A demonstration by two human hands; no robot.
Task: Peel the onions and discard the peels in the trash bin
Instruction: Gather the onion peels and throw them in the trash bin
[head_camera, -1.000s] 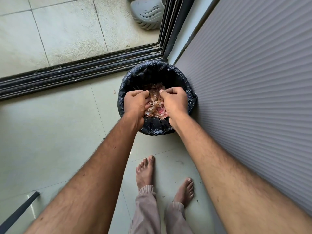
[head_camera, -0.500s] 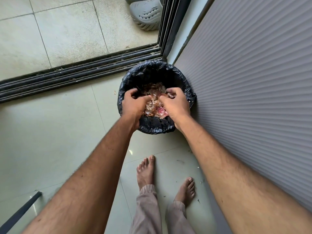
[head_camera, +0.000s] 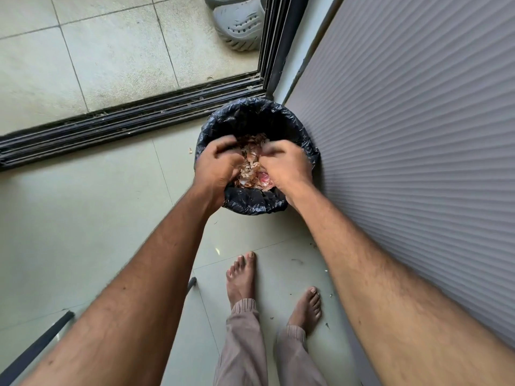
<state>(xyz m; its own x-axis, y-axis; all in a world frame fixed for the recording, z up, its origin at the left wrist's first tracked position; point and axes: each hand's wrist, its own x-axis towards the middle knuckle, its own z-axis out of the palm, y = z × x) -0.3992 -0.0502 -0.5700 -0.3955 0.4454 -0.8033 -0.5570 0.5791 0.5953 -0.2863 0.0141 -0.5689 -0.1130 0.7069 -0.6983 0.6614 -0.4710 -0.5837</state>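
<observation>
A round trash bin lined with a black bag (head_camera: 252,107) stands on the floor against the ribbed wall. Inside it is a heap of dry brown and pink onion peels (head_camera: 250,167). My left hand (head_camera: 216,165) and my right hand (head_camera: 287,165) are both over the bin's opening, knuckles up and fingers bent down towards the heap. Motion blurs the fingers of both hands. Whether either hand holds any peel cannot be made out. No whole onion is in sight.
A grey ribbed panel (head_camera: 404,135) runs along the right. A black sliding-door track (head_camera: 125,126) crosses behind the bin, with grey clogs (head_camera: 239,26) beyond it. My bare feet (head_camera: 241,277) stand in front of the bin. Peel scraps (head_camera: 190,150) and a dark bar (head_camera: 36,346) lie on the floor.
Both hands have sunk from just above the rim into the bin's opening and towards the heap, and their fingers are now blurred with motion.
</observation>
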